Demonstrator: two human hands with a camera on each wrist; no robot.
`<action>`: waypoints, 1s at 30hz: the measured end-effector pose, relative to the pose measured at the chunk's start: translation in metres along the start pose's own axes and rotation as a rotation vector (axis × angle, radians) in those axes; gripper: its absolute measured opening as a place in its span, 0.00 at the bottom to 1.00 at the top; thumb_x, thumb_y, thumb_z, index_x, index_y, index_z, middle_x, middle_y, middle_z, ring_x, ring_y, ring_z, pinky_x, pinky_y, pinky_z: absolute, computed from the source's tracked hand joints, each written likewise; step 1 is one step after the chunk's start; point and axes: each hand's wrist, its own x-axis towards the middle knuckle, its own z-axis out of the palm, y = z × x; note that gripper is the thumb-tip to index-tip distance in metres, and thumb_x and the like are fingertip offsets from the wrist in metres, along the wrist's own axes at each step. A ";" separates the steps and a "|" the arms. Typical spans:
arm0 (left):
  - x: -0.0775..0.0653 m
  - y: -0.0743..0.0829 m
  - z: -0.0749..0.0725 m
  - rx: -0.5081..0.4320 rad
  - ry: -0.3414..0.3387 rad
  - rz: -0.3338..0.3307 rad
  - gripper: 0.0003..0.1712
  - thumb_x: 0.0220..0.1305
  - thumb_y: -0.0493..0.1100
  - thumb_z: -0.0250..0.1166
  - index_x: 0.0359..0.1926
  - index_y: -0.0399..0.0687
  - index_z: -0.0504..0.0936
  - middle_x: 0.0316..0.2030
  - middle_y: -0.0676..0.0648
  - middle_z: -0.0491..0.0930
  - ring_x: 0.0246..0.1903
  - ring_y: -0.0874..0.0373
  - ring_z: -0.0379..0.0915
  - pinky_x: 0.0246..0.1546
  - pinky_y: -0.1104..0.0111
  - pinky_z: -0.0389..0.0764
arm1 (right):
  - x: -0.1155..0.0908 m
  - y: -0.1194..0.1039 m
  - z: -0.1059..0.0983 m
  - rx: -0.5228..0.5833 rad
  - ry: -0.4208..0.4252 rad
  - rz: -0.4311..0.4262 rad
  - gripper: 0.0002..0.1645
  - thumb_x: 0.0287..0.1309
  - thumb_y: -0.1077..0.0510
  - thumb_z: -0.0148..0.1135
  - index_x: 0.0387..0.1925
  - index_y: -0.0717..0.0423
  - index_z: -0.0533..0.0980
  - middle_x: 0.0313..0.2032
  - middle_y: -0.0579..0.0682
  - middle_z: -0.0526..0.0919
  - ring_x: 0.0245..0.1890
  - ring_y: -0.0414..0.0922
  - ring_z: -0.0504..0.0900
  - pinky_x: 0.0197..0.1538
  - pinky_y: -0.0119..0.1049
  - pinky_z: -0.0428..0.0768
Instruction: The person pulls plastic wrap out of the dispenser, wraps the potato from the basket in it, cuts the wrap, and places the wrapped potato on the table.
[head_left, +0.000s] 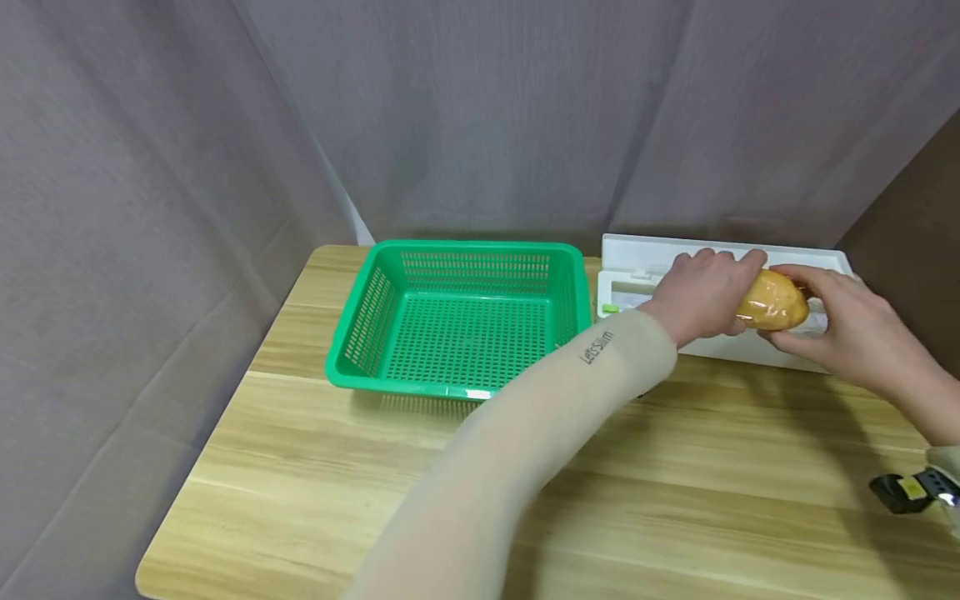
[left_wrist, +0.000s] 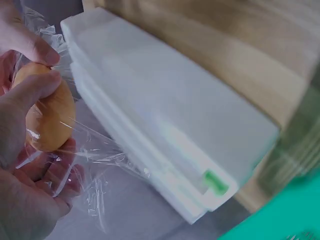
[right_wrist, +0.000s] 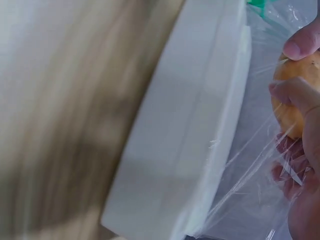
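"Head view first. Where's the work?"

"Right of the frame: the yellow rounded item [head_left: 772, 302] sits between the left hand [head_left: 701, 296] and the right hand [head_left: 851, 321], above the white box [head_left: 750, 349] on the bench [head_left: 300, 475]. The green basket [head_left: 480, 247] stands near mid-frame. I'd turn the item with both hands together, slowly."

"And the grip?"

"Fingers of both hands close around it, one hand from each side."

"Left wrist view?"

"Item at the left edge, clear film [left_wrist: 97, 200] over it and trailing lower towards the box. I'd draw that snug, smoothing wrinkles outward with the thumbs. For grip, the left thumb presses its face with fingers curled beneath; the right thumb presses its upper end."

"Right wrist view?"

"Item at the right edge, partly cut off. Film lines run taut towards lower left, so an even pull seems safest against tearing. The right hand's grip spans only the item: thumb on its face, fingers bent below, seen through film."
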 end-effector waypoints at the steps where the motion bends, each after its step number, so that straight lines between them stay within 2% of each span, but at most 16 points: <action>1: 0.001 -0.001 -0.004 -0.007 0.000 0.000 0.44 0.63 0.65 0.76 0.73 0.64 0.67 0.57 0.62 0.82 0.52 0.66 0.77 0.54 0.69 0.77 | 0.002 -0.001 -0.003 -0.001 -0.010 0.013 0.54 0.32 0.73 0.86 0.66 0.66 0.72 0.54 0.67 0.81 0.50 0.63 0.77 0.53 0.54 0.72; 2: 0.003 -0.002 -0.007 -0.013 0.001 0.000 0.44 0.63 0.65 0.76 0.73 0.64 0.67 0.57 0.62 0.82 0.53 0.66 0.77 0.54 0.69 0.77 | 0.005 -0.001 -0.006 -0.007 -0.025 0.025 0.54 0.34 0.72 0.86 0.67 0.66 0.71 0.54 0.67 0.80 0.51 0.65 0.77 0.50 0.61 0.72; 6: 0.008 -0.004 -0.020 -0.021 0.003 -0.009 0.44 0.63 0.64 0.77 0.74 0.65 0.67 0.59 0.63 0.81 0.55 0.66 0.77 0.55 0.69 0.77 | 0.015 -0.002 -0.015 -0.040 -0.046 0.034 0.54 0.38 0.72 0.85 0.69 0.68 0.68 0.52 0.71 0.78 0.50 0.68 0.76 0.47 0.69 0.73; 16: 0.022 -0.006 -0.044 -0.030 0.027 -0.056 0.44 0.64 0.62 0.76 0.75 0.66 0.66 0.61 0.63 0.79 0.59 0.66 0.76 0.58 0.68 0.77 | 0.040 -0.002 -0.034 -0.076 -0.031 0.051 0.54 0.42 0.72 0.83 0.71 0.69 0.66 0.56 0.74 0.75 0.51 0.71 0.74 0.50 0.72 0.72; 25: 0.027 -0.010 -0.066 -0.024 0.071 -0.059 0.42 0.66 0.62 0.75 0.75 0.67 0.65 0.62 0.64 0.79 0.59 0.66 0.75 0.58 0.69 0.77 | 0.058 -0.004 -0.053 -0.111 -0.021 0.086 0.55 0.45 0.73 0.81 0.74 0.70 0.63 0.59 0.78 0.72 0.53 0.75 0.72 0.53 0.76 0.68; 30: 0.028 -0.008 -0.080 -0.002 0.100 -0.054 0.42 0.67 0.63 0.73 0.76 0.67 0.65 0.63 0.64 0.79 0.60 0.66 0.75 0.58 0.69 0.77 | 0.060 -0.002 -0.063 -0.127 0.008 0.073 0.56 0.47 0.76 0.77 0.76 0.71 0.61 0.60 0.80 0.71 0.54 0.76 0.71 0.54 0.75 0.67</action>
